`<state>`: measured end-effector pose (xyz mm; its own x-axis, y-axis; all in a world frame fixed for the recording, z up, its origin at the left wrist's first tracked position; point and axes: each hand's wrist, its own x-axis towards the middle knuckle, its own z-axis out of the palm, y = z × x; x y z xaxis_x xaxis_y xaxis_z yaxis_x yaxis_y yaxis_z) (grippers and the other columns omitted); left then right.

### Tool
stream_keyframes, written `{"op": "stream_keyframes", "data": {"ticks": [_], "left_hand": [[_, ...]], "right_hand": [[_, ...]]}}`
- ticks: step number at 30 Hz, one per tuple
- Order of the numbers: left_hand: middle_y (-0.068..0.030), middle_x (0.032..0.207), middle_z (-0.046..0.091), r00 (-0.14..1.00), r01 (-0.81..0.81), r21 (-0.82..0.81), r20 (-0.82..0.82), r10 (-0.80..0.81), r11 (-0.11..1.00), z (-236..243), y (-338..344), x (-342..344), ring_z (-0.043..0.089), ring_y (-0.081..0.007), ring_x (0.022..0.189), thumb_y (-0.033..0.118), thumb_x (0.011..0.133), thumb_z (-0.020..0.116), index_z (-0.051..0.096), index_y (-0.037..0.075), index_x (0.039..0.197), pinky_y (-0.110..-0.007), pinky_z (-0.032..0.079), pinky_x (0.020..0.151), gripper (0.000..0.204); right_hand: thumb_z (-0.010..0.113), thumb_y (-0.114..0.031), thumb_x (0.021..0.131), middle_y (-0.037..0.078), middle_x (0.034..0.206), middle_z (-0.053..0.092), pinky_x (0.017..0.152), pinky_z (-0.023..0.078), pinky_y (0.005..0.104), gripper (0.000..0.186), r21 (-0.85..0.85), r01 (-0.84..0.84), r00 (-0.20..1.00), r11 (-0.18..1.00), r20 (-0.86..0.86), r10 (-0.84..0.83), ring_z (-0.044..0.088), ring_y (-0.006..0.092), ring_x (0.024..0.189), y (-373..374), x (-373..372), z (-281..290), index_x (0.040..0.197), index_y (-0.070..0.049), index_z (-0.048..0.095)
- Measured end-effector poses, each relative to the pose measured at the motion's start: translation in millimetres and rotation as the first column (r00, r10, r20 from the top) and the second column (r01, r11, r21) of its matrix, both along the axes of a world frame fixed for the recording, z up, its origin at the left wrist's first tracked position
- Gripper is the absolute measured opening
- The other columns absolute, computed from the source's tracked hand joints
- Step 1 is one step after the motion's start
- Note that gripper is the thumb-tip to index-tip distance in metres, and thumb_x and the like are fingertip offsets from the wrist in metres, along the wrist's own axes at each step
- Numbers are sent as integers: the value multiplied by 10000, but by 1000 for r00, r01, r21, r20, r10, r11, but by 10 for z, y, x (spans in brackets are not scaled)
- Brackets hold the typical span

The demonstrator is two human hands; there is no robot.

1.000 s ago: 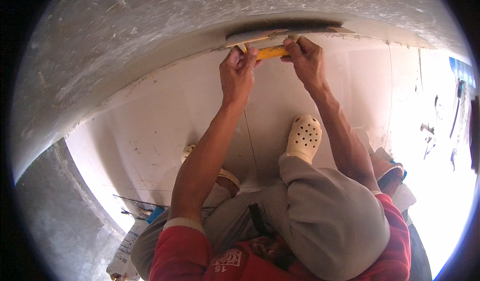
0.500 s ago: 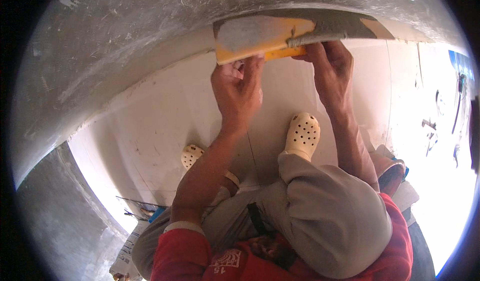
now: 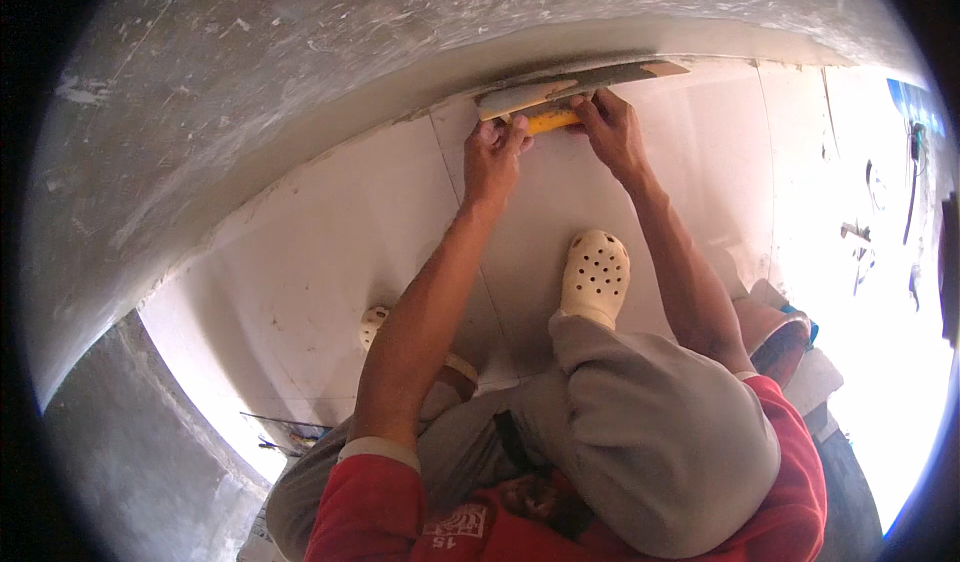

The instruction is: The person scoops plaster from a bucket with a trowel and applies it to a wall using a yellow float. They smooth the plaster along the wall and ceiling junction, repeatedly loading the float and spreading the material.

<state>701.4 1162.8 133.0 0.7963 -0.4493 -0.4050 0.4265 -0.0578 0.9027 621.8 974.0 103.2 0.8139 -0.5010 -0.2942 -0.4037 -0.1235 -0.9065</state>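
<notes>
Both my hands hold a long yellow plastering float (image 3: 552,118) smeared with grey plaster. It lies low down along the base of the grey plastered wall (image 3: 330,72), just above the tiled floor. My left hand (image 3: 491,164) is closed on the float's left end, thumb and fingers pinching its yellow edge. On the right of the yellow part, my right hand (image 3: 613,138) grips it, the thumb on the near side. The float is tilted, so its blade shows as a narrow strip; the side facing the wall is hidden.
My feet in cream clogs (image 3: 597,274) rest on pale floor tiles (image 3: 290,272). A bucket (image 3: 770,334) stands by my right side. Another grey wall (image 3: 125,432) rises at the left. Cords and small items (image 3: 862,237) lie in bright light at the far right.
Both hands have pushed the float away from me and down to the wall's base. Its broad face has tilted out of view, and my arms reach further out.
</notes>
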Motion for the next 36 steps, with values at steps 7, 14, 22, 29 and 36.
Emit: {"op": "stream_keyframes", "data": {"ticks": [7,14,22,29,36], "left_hand": [[-120,1056,633,998,-44,-78,35,46,996,-168,-74,145,683,-234,988,210,973,699,627,-41,1139,-372,640,862,309],[-115,1077,678,988,-90,-72,-130,80,993,10,-112,235,680,-186,906,302,994,691,625,-47,1165,-337,611,871,395],[-116,1044,681,985,-149,-63,-96,142,987,592,-172,248,685,-187,881,298,984,703,645,-39,1106,-338,610,853,363],[-108,1034,681,988,-147,-95,-52,142,985,1127,-191,247,681,-188,883,291,979,715,650,-26,1112,-339,599,836,350],[-109,1067,677,989,-122,-167,58,134,978,1631,-188,135,679,-174,940,268,1001,694,628,-37,1145,-342,591,862,344]], "right_hand": [[602,-296,1039,109,938,716,767,603,328,361,-3,-40,999,999,13,40,691,157,828,-108,149,27,1074,54,680],[626,-356,1019,83,802,681,681,565,311,415,11,-2,1000,1000,-7,3,662,145,736,-104,263,243,952,49,684],[649,-375,1005,58,756,653,652,540,295,419,49,65,994,997,81,-69,623,134,676,-49,314,702,901,28,694],[676,-416,990,37,713,626,631,514,277,421,32,127,986,991,102,-129,599,114,666,-11,314,1302,921,-4,729],[655,-400,996,68,736,658,619,524,285,443,54,166,943,985,282,-175,629,124,661,29,212,1826,984,38,724]]}}
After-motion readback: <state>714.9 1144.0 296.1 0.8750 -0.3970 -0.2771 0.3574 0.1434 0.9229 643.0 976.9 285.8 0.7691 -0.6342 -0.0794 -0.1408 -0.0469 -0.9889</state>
